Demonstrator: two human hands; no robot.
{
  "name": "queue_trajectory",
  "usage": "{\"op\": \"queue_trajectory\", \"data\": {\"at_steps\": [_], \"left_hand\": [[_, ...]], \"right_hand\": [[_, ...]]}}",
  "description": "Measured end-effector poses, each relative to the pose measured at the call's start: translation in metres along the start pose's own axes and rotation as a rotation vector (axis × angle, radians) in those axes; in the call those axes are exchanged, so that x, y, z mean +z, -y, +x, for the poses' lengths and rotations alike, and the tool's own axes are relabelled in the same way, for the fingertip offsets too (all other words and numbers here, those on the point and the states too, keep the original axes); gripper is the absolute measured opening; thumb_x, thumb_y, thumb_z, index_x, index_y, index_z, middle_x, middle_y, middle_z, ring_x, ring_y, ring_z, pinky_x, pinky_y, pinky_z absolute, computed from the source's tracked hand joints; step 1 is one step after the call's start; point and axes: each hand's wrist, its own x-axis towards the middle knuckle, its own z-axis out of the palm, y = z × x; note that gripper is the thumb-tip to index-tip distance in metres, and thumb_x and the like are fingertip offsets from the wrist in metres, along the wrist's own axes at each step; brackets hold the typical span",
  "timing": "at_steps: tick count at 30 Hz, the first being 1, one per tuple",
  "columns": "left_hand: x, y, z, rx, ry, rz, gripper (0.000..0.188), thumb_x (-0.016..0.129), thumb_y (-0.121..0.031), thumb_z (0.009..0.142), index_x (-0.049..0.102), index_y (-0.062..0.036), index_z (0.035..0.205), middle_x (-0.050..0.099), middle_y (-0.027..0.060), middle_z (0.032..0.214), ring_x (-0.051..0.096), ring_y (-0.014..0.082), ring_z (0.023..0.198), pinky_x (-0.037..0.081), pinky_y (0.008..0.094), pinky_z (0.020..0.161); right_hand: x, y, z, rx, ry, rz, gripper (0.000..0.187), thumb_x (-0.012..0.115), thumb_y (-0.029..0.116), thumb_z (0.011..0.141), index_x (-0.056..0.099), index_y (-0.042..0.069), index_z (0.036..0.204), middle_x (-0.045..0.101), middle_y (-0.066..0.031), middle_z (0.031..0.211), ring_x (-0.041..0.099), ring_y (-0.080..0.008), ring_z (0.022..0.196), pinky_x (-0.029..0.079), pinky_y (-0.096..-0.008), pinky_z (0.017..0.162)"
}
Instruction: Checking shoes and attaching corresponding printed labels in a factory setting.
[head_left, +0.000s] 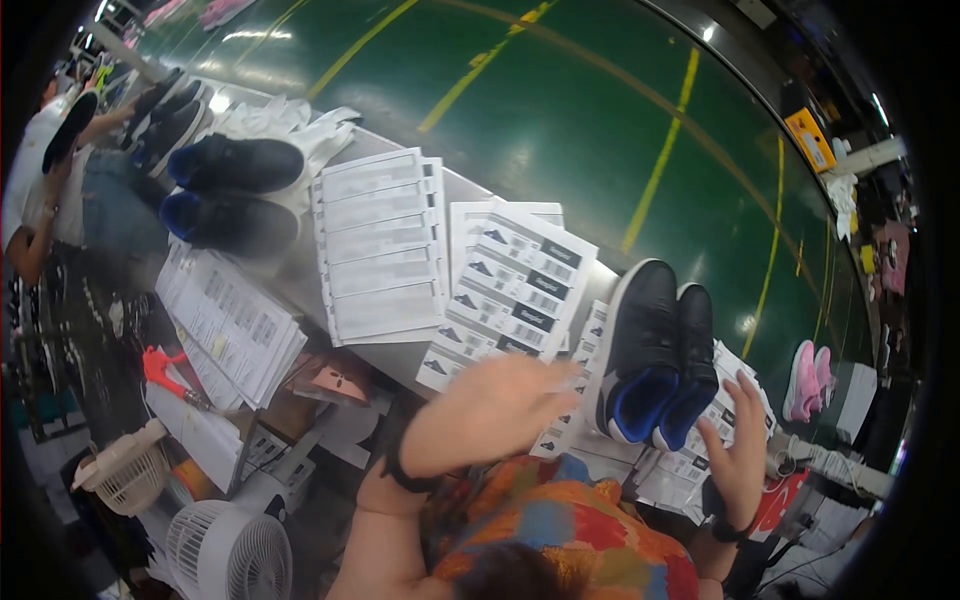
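A pair of black shoes [645,340] with blue linings and white soles stands side by side on the right part of the bench, on top of printed sheets. My left hand [500,405], blurred by motion, hovers over the near edge of a label sheet [520,270] that bears small shoe pictures and barcodes. To the right of the shoes, my right hand [737,440] is raised with its thumb and fingers spread, holding nothing. It appears apart from the shoes, above more label sheets [700,455].
Another dark pair of shoes [240,165] stands on the left, where a person [60,180] handles shoes. White sheets [375,250] lie mid-bench. Below sit paper stacks [235,320], a red-handled tool [165,367] and white fans [230,550]. Pink shoes [805,380] stand far right.
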Motion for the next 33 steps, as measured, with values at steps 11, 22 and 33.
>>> {"op": "queue_trajectory", "data": {"at_steps": [11, 22, 33], "left_hand": [[-0.076, 0.132, -0.029, -0.720, -0.857, 0.626, 0.043, 0.078, -0.033, 0.075, 0.066, 0.0037, 0.096, 0.067, 0.0225, 0.086, 0.065, 0.0362, 0.081, 0.051, 0.0421, 0.075], [-0.076, 0.079, -0.037, -0.266, -0.546, -0.393, 0.045, 0.078, -0.025, 0.075, 0.063, 0.0020, 0.107, 0.062, 0.0215, 0.114, 0.062, 0.0355, 0.105, 0.048, 0.0427, 0.090], [-0.038, 0.020, -0.015, 0.068, -0.295, -1.025, 0.083, 0.065, 0.000, 0.085, 0.013, 0.0068, 0.149, 0.044, 0.0246, 0.139, 0.057, 0.0241, 0.116, 0.051, 0.0355, 0.091]], "right_hand": [[-0.007, 0.125, 0.112, -0.520, 0.307, -0.085, 0.048, 0.075, 0.021, 0.077, 0.058, 0.002, 0.117, 0.061, -0.0159, 0.119, 0.058, -0.0349, 0.101, 0.046, -0.0422, 0.087], [0.079, 0.210, 0.169, -0.499, 0.784, 0.793, 0.081, 0.072, 0.043, 0.085, 0.036, -0.006, 0.138, 0.059, -0.0261, 0.121, 0.060, -0.0311, 0.114, 0.050, -0.0373, 0.088], [-0.015, 0.109, 0.088, -0.087, 0.687, 1.241, 0.049, 0.064, 0.021, 0.095, 0.047, -0.001, 0.135, 0.058, -0.0087, 0.127, 0.053, -0.0153, 0.117, 0.043, -0.0308, 0.100]]}}
